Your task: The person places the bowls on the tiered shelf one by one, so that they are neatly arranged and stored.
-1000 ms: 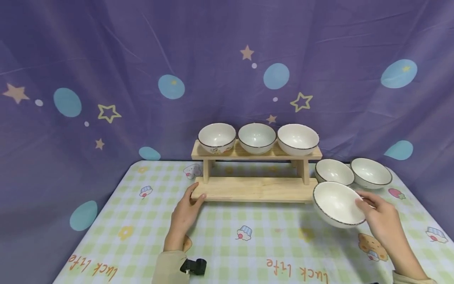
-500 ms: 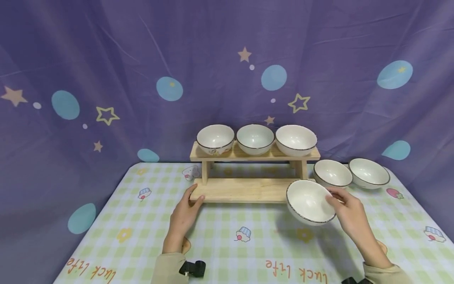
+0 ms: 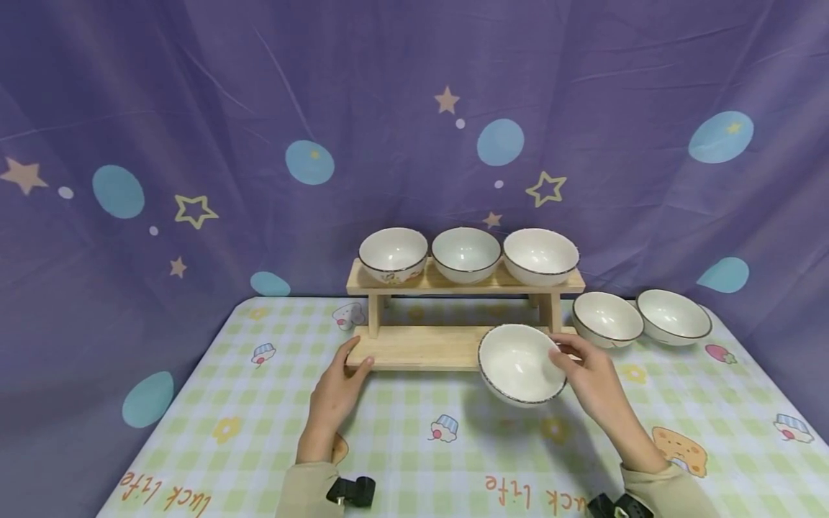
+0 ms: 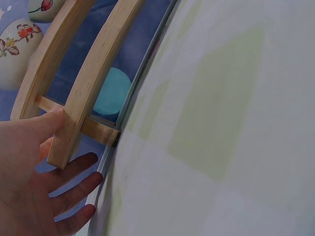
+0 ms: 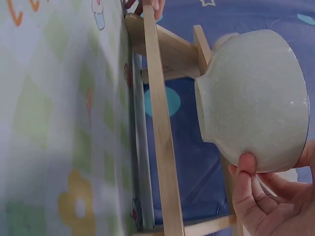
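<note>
The held bowl (image 3: 521,363) is white and glazed, round, with a thin dark line around its rim and a plain, faintly speckled outer wall (image 5: 256,96) narrowing to a small foot. It is tipped, its mouth turned toward the camera and slightly to the left in the head view rather than straight up; being round, it has no long axis, and its foot-to-mouth axis leans toward the person. It hangs in the air just in front of the right end of the wooden rack's (image 3: 421,347) lower shelf, clear of the tablecloth (image 3: 401,446).

The right hand (image 3: 592,381) grips the bowl at its right side, thumb on the outer wall near the rim in the right wrist view, fingers curled around the far side.

The left hand (image 3: 337,392) rests at the rack's left front corner, thumb laid against the end of the lower shelf, fingers fairly straight on the cloth; it pinches nothing.

On the rack's upper shelf stand three upright bowls (image 3: 466,253) in a row, the leftmost with a flower pattern on its side. To the right of the rack, two more bowls (image 3: 641,318) sit side by side on the checked tablecloth. Behind the rack hangs a purple backdrop (image 3: 259,108) with stars and blue dots.
</note>
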`<state>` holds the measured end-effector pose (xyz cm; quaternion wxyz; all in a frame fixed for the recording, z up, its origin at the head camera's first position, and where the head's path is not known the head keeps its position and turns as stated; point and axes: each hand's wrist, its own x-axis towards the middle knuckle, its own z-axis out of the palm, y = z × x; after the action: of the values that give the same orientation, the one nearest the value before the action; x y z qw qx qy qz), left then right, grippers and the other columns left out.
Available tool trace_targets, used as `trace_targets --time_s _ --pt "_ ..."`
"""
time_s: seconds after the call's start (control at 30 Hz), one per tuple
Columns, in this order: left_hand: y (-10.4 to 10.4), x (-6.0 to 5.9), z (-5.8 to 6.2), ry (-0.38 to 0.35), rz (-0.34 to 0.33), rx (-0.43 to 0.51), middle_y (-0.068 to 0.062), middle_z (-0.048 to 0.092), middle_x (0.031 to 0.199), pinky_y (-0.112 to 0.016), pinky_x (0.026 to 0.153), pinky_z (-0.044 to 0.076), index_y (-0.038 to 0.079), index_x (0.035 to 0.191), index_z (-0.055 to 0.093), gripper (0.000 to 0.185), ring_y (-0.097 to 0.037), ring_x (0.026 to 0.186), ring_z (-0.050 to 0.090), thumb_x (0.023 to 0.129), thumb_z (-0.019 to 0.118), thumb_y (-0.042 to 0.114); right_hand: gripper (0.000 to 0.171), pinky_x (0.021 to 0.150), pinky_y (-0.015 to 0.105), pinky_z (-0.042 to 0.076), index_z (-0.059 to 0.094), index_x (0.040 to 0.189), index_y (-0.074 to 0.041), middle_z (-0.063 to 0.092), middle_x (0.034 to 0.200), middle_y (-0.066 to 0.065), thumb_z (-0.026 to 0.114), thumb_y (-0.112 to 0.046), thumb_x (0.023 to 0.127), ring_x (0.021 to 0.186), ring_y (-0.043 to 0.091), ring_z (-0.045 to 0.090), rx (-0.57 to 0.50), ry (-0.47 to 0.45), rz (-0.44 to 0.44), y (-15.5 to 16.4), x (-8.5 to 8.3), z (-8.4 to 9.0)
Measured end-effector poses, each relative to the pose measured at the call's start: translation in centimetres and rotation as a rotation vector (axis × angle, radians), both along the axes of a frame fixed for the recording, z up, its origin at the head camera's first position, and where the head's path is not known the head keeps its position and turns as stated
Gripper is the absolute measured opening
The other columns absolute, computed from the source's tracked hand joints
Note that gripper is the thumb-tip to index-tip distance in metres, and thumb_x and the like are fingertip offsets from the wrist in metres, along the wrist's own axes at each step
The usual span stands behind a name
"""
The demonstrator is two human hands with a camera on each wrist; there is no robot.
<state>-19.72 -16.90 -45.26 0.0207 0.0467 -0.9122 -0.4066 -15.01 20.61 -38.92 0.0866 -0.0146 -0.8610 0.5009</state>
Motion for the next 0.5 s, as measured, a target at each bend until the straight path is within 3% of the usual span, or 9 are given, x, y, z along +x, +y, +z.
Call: trace_targets --time_s 0.5 --pt "0.1 0.1 0.2 -0.007 0.006 0.004 -0.021 0.046 0.147 -0.066 0.099 0.036 0.025 0.154 0.035 0.063 -0.045 0.129 0.048 0.099 0.054 0.050 0.030 0.065 0.025 0.051 0.063 0.126 0.003 0.063 0.115 0.024 0.058 -0.008 0.098 0.099 0.031 0.065 -0.098 0.015 0.044 -2.4 -1.2 0.2"
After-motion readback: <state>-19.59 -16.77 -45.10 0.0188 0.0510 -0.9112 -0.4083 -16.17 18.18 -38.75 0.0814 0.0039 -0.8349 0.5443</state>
